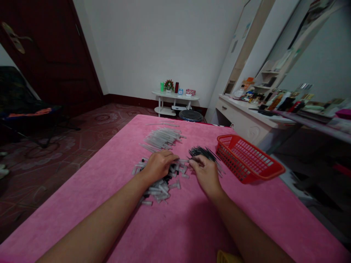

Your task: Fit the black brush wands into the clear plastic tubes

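Observation:
My left hand [161,166] is closed on a translucent pen barrel [183,160], which points right from its fingertips. Opposite the barrel's end, the fingers of my right hand [205,172] pinch a thin dark pen refill, mostly hidden by the fingers. Under and in front of my left hand lies a heap of clear pen caps [160,190] mixed with small black pieces. Beyond it is a pile of whitish pen barrels [163,137]. Dark pen refills [204,152] lie bundled just behind my right hand.
A red plastic basket [246,159] stands at the right on the pink cloth-covered table [170,233]. Something yellow [227,256] shows at the near edge. A cluttered dresser [246,113] is at the right, a small white side table [175,95] at the back, and a folding chair [33,109] at the left.

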Demonstrator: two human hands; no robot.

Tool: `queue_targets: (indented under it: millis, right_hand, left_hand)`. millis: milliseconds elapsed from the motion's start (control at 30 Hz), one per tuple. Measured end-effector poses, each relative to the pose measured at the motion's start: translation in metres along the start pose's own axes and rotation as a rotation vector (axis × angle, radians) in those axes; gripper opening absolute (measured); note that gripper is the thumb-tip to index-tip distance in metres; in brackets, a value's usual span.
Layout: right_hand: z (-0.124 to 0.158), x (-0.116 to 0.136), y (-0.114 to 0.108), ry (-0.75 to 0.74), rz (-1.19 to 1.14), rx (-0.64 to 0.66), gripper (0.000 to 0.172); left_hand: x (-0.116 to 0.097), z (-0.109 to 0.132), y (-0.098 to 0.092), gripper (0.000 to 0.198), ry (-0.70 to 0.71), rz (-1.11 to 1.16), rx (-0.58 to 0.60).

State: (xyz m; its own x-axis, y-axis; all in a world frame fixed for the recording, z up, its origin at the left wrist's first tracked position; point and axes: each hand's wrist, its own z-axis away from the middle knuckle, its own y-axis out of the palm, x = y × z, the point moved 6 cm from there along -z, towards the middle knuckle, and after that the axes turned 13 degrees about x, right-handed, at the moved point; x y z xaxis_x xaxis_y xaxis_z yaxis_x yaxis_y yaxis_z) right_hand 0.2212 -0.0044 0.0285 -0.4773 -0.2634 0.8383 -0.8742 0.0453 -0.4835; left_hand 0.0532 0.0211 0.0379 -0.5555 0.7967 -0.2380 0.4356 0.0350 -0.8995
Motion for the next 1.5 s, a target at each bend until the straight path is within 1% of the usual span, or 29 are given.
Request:
queue_targets:
  millis: [100, 133, 233, 300, 333, 433, 467, 567, 600, 700, 733, 767, 833, 867, 900, 1000, 1033, 1133, 1167, 1267, 1300, 1400, 1433, 1500]
  right_hand:
    - [0.0008, -0.0006, 0.0038, 0.016, 0.057, 0.069, 0.035]
    - [0.001, 0.0, 0.004, 0.011, 0.071, 0.075, 0.034]
    - [0.0012, 0.0031, 0.0021, -0.021, 0.089, 0.044, 0.023]
    - [0.0013, 0.0043, 0.0014, -0.032, 0.116, 0.041, 0.019]
    - [0.0013, 0.0043, 0.0017, -0.029, 0.139, 0.055, 0.021]
    - [0.0013, 0.0036, 0.0012, -0.001, 0.209, 0.093, 0.036]
    - [0.0012, 0.004, 0.0003, 0.0, 0.223, 0.094, 0.036]
    - [0.0007, 0.0071, -0.0014, -0.022, 0.251, 0.085, 0.025]
    - [0.0006, 0.0077, -0.0009, -0.025, 0.263, 0.092, 0.024]
    - [0.0005, 0.007, 0.0022, -0.001, 0.298, 0.129, 0.039]
    - [0.0007, 0.0068, 0.0028, 0.007, 0.3, 0.134, 0.041]
    - [0.0009, 0.0069, 0.0031, 0.008, 0.296, 0.134, 0.038]
    - [0.0013, 0.008, 0.0031, -0.006, 0.284, 0.125, 0.027]
    - [0.0014, 0.0085, 0.0035, -0.013, 0.28, 0.127, 0.025]
    - [0.0014, 0.0084, 0.0041, -0.014, 0.276, 0.135, 0.026]
    - [0.0015, 0.006, 0.0057, 0.004, 0.267, 0.163, 0.042]
    - [0.0015, 0.0054, 0.0054, 0.005, 0.262, 0.158, 0.041]
    - [0.0012, 0.0052, 0.0039, -0.014, 0.249, 0.131, 0.029]
    - [0.001, 0.005, 0.0041, -0.016, 0.249, 0.134, 0.028]
    - [0.0004, 0.0033, 0.0057, 0.007, 0.251, 0.163, 0.04]
    - [0.0003, 0.0031, 0.0057, 0.011, 0.249, 0.163, 0.041]
    - [0.0005, 0.0043, 0.0053, -0.012, 0.246, 0.153, 0.031]
    - [0.0007, 0.0043, 0.0057, -0.018, 0.247, 0.157, 0.029]
    - [0.0009, 0.0033, 0.0067, -0.009, 0.248, 0.174, 0.036]
  left_hand:
    - [-0.0009, 0.0001, -0.0003, 0.025, 0.0, -0.022, 0.0]
    - [-0.0005, 0.0002, -0.0001, 0.025, -0.004, -0.026, 0.002]
    - [0.0012, 0.0005, 0.0006, 0.025, -0.012, -0.022, 0.001]
    - [0.0019, 0.0003, 0.0014, 0.026, -0.011, -0.019, 0.006]
    - [0.0021, 0.0002, 0.0019, 0.026, -0.01, -0.019, 0.01]
    - [0.003, -0.0002, 0.0027, 0.026, -0.014, -0.019, 0.016]
    - [0.0033, -0.0001, 0.0024, 0.025, -0.017, -0.018, 0.011]
    - [0.0038, -0.0001, 0.0013, 0.024, -0.027, -0.009, 0.007]
    - [0.0035, -0.0001, 0.0011, 0.024, -0.026, -0.007, 0.011]
    - [0.0024, -0.0001, 0.0009, 0.025, -0.017, -0.002, 0.026]
    - [0.0024, -0.0001, 0.0008, 0.025, -0.017, 0.002, 0.025]
    - [0.0027, 0.0, 0.0005, 0.025, -0.018, 0.008, 0.019]
    - [0.0034, 0.0003, 0.0003, 0.024, -0.02, 0.018, 0.007]
    - [0.0035, 0.0003, 0.0005, 0.024, -0.019, 0.021, 0.006]
    - [0.0035, 0.0003, 0.0008, 0.024, -0.016, 0.022, 0.009]
    - [0.0031, 0.0002, 0.0016, 0.025, -0.011, 0.022, 0.024]
    - [0.0031, 0.0002, 0.0014, 0.025, -0.013, 0.023, 0.023]
    - [0.0033, 0.0001, 0.0006, 0.023, -0.018, 0.019, 0.019]
    - [0.0031, 0.0, 0.0006, 0.023, -0.015, 0.016, 0.022]
    - [0.0022, -0.0005, 0.0014, 0.024, -0.002, 0.005, 0.037]
    - [0.0021, -0.0005, 0.0014, 0.024, -0.001, 0.003, 0.037]
    - [0.0024, -0.0003, 0.0009, 0.023, -0.008, 0.006, 0.031]
    - [0.0021, -0.0002, 0.0008, 0.024, -0.006, 0.007, 0.031]
    - [0.001, -0.0001, 0.0006, 0.024, 0.004, 0.006, 0.036]
